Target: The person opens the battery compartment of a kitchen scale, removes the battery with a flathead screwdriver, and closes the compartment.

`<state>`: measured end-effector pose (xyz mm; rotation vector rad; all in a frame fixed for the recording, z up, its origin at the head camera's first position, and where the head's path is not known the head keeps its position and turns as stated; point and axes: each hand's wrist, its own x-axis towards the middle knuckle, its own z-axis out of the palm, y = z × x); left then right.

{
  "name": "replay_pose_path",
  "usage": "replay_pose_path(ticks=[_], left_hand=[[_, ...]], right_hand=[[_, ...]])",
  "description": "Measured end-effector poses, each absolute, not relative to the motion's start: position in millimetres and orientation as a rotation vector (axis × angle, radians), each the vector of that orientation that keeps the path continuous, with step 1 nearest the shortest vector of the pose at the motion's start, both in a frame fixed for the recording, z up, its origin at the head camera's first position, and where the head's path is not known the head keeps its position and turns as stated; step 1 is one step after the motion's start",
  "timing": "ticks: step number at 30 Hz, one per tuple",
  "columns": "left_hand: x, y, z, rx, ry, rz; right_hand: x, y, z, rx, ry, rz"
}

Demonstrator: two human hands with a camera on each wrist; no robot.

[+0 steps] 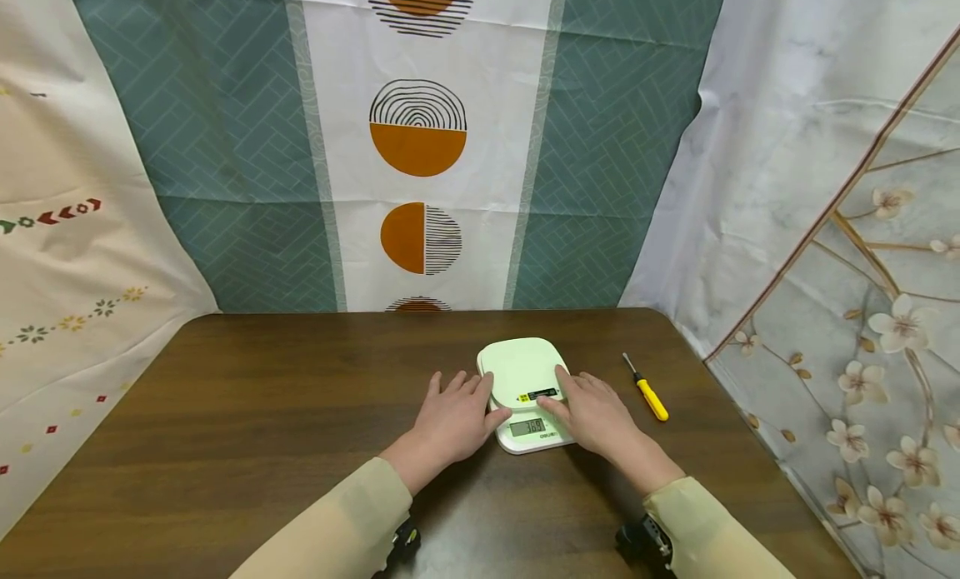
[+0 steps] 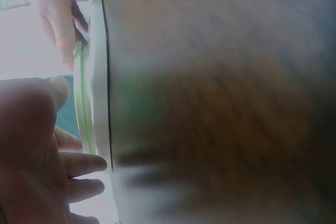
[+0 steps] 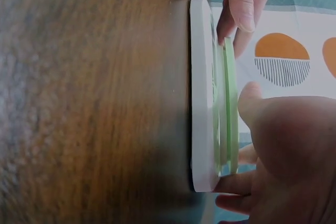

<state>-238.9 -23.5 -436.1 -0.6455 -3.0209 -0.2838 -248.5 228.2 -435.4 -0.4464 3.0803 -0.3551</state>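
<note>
A white kitchen scale (image 1: 521, 366) with a pale green top plate lies flat on the table. Its small display (image 1: 527, 427) shows digits that look like 388, and a black and yellow label sits near the plate's front edge. My left hand (image 1: 454, 419) is at the scale's left side, fingers spread and fairly straight, thumb by the display. On the opposite side, my right hand (image 1: 598, 414) lies with its fingers extended along the right edge and its thumb over the plate's front. In the right wrist view, the scale's side (image 3: 201, 98) appears resting on the tabletop.
A screwdriver (image 1: 651, 399) with a yellow handle lies to the right of the scale. The brown wooden table (image 1: 247, 429) extends left. Patterned cloths (image 1: 630, 146) hang behind the table and at both sides. Dark wrist devices (image 1: 647, 541) sit at the cuffs.
</note>
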Motion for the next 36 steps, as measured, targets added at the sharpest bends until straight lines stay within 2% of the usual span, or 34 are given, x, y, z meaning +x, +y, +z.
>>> replay_pose_path(ticks=[24, 36], left_hand=[[-240.8, -29.3, -435.9, -0.67, -3.077, -0.502], [-245.7, -35.4, -437.9, -0.583, -3.101, -0.603]], right_hand=[[-251.7, 220.0, -431.7, -0.365, 3.044, -0.495], [-243.9, 212.4, -424.3, -0.273, 2.886, -0.804]])
